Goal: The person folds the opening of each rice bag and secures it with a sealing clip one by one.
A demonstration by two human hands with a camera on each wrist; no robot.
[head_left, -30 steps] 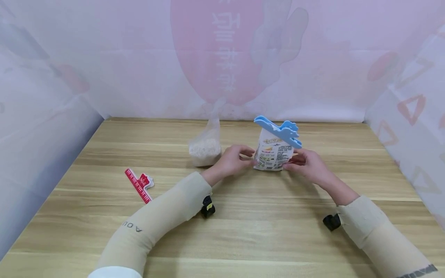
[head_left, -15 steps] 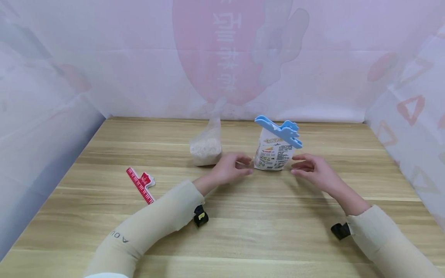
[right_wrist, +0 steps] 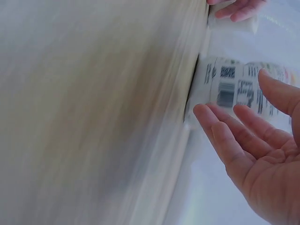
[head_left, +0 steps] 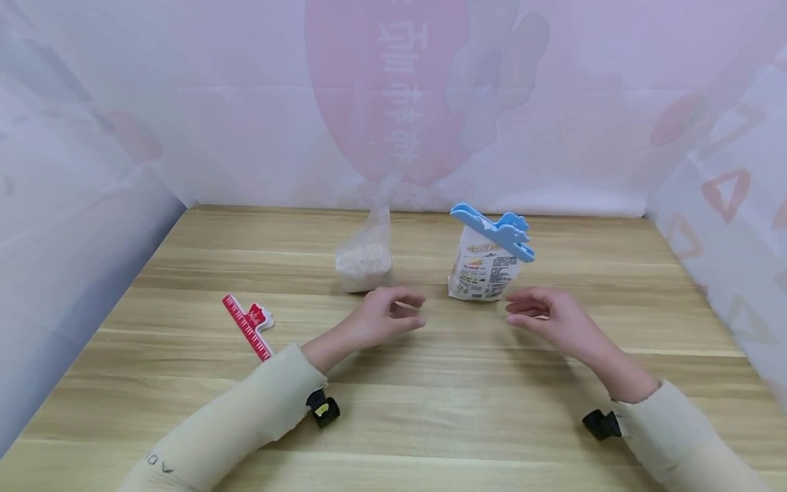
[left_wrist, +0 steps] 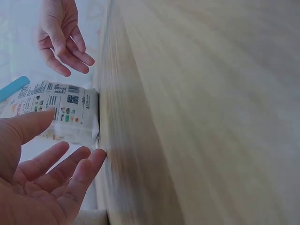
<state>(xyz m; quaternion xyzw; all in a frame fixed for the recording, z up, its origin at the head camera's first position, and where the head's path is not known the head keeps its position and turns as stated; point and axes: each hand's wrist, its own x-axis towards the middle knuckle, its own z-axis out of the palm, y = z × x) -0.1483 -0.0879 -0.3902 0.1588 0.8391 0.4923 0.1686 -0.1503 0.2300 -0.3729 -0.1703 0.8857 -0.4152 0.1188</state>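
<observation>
A printed white food packet (head_left: 481, 273) stands upright toward the back of the table, its top pinched in a blue bag clip (head_left: 494, 232). Just right of it and nearer the front is my right hand (head_left: 550, 321), fingers loosely bent and holding nothing. My left hand (head_left: 384, 316) hovers left of the packet, in front of a knotted clear plastic bag of pale grains (head_left: 364, 263), also holding nothing. In the left wrist view a gap shows between thumb and fingers, with the packet (left_wrist: 70, 112) beyond. The right wrist view has the packet (right_wrist: 229, 86) behind the fingers.
A red and white clip (head_left: 247, 326) lies at the left of the wooden table (head_left: 430, 424), partly behind the left sleeve. Printed cloth walls (head_left: 246, 137) enclose the back and both sides.
Both hands have let go of the clipped packet. The left hand has drawn away to the left and toward the front; the right has moved slightly toward the front. The packet stays standing.
</observation>
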